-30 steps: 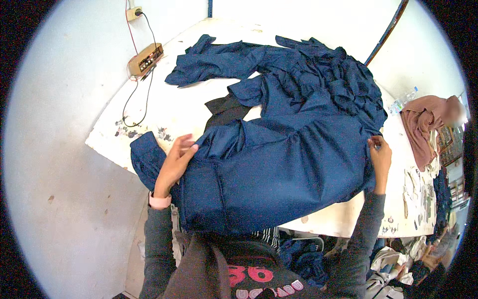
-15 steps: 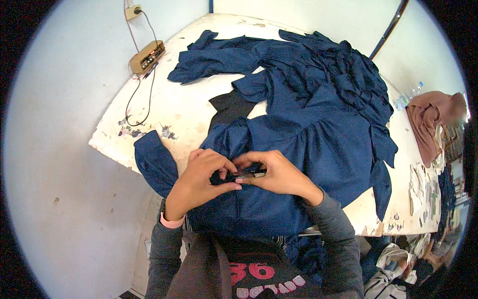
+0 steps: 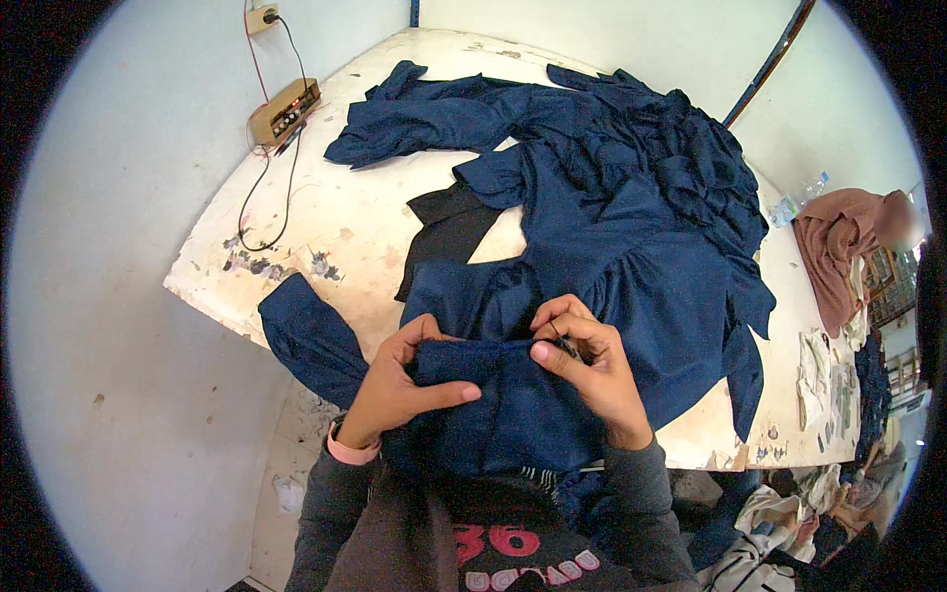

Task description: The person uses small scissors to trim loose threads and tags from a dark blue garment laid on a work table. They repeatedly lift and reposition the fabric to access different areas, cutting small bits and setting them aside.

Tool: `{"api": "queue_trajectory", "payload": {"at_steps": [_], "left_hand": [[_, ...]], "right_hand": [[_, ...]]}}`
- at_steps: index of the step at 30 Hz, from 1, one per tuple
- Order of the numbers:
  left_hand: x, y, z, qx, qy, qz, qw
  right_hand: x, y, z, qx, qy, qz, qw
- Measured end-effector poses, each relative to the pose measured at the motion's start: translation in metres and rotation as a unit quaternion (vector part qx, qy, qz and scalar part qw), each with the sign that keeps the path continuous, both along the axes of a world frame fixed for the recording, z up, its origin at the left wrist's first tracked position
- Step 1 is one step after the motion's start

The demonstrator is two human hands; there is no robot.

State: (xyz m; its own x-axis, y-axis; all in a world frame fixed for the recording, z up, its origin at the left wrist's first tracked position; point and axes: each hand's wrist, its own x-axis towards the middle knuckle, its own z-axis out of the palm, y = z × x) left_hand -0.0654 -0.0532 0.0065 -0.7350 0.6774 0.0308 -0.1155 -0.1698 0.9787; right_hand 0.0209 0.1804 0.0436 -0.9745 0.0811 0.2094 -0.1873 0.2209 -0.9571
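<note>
A navy blue garment lies across the near side of the table and hangs over its front edge. My left hand holds a folded edge of it, fingers behind the cloth and thumb stretched across the front. At the other end of that fold, my right hand pinches the cloth between thumb and fingers. A small dark, partly shiny tool shows among the right fingers; its kind is mostly hidden. Left of my left hand, a navy sleeve-like piece sticks out over the table edge.
More navy garments are heaped on the white table, with a black cloth beside them. A tan control box with cables sits at the left wall. Right are a plastic bottle, another person and pale cloths.
My hands have moved apart from close together, the right one turning more upright. The folded navy edge now stretches between them, and the dark shiny tool shows less.
</note>
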Motion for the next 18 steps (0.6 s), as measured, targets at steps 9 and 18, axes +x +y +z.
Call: {"api": "queue_trajectory", "payload": {"at_steps": [9, 18], "left_hand": [[0.021, 0.01, 0.015, 0.017, -0.074, 0.063, 0.995], [0.022, 0.006, 0.014, -0.044, -0.038, 0.078, 0.995]], "right_hand": [[0.018, -0.03, 0.006, 0.186, 0.181, -0.133, 0.956], [0.038, -0.009, 0.008, -0.015, 0.18, -0.014, 0.984]]}}
